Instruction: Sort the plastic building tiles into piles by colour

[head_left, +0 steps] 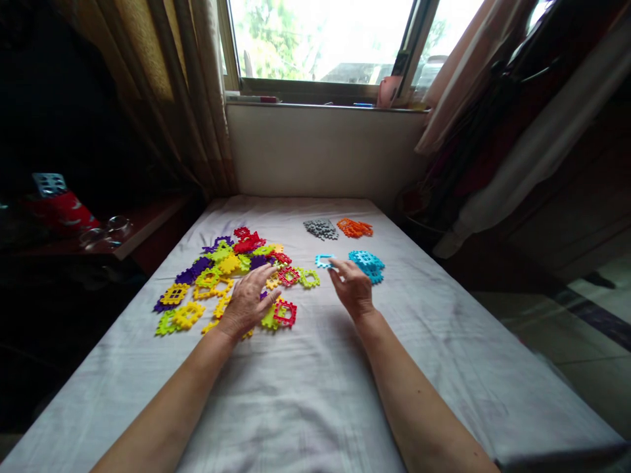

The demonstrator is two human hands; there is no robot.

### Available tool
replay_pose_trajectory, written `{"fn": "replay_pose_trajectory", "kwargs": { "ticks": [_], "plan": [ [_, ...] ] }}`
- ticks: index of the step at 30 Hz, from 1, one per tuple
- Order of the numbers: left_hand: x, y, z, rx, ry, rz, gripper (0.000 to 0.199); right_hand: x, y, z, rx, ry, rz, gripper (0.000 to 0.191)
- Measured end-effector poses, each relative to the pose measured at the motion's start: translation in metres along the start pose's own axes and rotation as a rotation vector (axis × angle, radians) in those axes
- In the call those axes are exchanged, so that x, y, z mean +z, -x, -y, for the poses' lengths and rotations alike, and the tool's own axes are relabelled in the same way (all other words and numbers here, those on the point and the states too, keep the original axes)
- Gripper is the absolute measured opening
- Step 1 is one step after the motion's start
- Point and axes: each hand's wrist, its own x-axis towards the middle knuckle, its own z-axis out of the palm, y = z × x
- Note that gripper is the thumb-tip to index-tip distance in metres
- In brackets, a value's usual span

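Note:
My right hand (353, 287) pinches a light-blue square frame piece (323, 261) with a notched edge, just left of a small heap of blue interlocking pieces (367, 265). Over the mixed pile, my left hand (250, 299) hovers or rests with fingers spread; whether it touches a piece I cannot tell. The pile holds interlocking plastic pieces in yellow (188, 315), purple (193, 270), lime green (309, 278) and red (249, 242). A red frame piece (285, 313) lies by my left fingertips, and part of the pile is hidden under that hand.
Toward the table's far side sit a heap of grey pieces (321, 228) and a heap of orange pieces (355, 228). A pale cloth (305, 407) covers the table. A dark wooden side table (148, 223) with glasses stands left; clothes (532, 144) hang at the right.

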Motion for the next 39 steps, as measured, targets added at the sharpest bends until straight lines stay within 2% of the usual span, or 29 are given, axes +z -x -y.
{"fn": "replay_pose_trajectory", "kwargs": {
  "ticks": [2, 4, 8, 13, 17, 20, 23, 25, 29, 33, 39],
  "plan": [
    [-0.006, 0.006, 0.009, -0.027, -0.042, -0.064, 0.045, -0.007, -0.004, -0.026, 0.164, 0.066, -0.098, 0.034],
    [-0.013, 0.014, 0.019, -0.069, -0.097, -0.114, 0.041, -0.011, -0.006, -0.048, 0.304, 0.126, -0.138, 0.037],
    [-0.029, 0.032, 0.040, -0.140, -0.173, -0.183, 0.038, -0.010, -0.006, -0.069, 0.447, 0.182, -0.145, 0.040],
    [-0.043, 0.048, 0.058, -0.188, -0.207, -0.275, 0.039, -0.007, -0.007, -0.067, 0.475, 0.215, -0.081, 0.043],
    [-0.047, 0.052, 0.069, -0.222, -0.217, -0.329, 0.040, -0.011, -0.004, -0.059, 0.497, 0.286, -0.036, 0.047],
    [-0.047, 0.054, 0.074, -0.234, -0.214, -0.353, 0.039, -0.007, -0.001, -0.049, 0.413, 0.360, -0.034, 0.056],
    [-0.046, 0.056, 0.079, -0.234, -0.224, -0.364, 0.038, 0.003, -0.005, -0.042, 0.281, 0.429, 0.089, 0.064],
    [-0.045, 0.058, 0.083, -0.236, -0.239, -0.371, 0.037, 0.009, -0.011, -0.042, 0.257, 0.447, 0.204, 0.063],
    [-0.044, 0.062, 0.090, -0.255, -0.246, -0.385, 0.038, 0.015, -0.026, -0.056, 0.297, 0.428, 0.309, 0.050],
    [-0.044, 0.064, 0.095, -0.297, -0.222, -0.378, 0.037, 0.016, -0.038, -0.075, 0.356, 0.442, 0.291, 0.043],
    [-0.040, 0.066, 0.101, -0.360, -0.240, -0.386, 0.036, 0.024, -0.056, -0.103, 0.418, 0.478, 0.281, 0.043]
  ]
}}
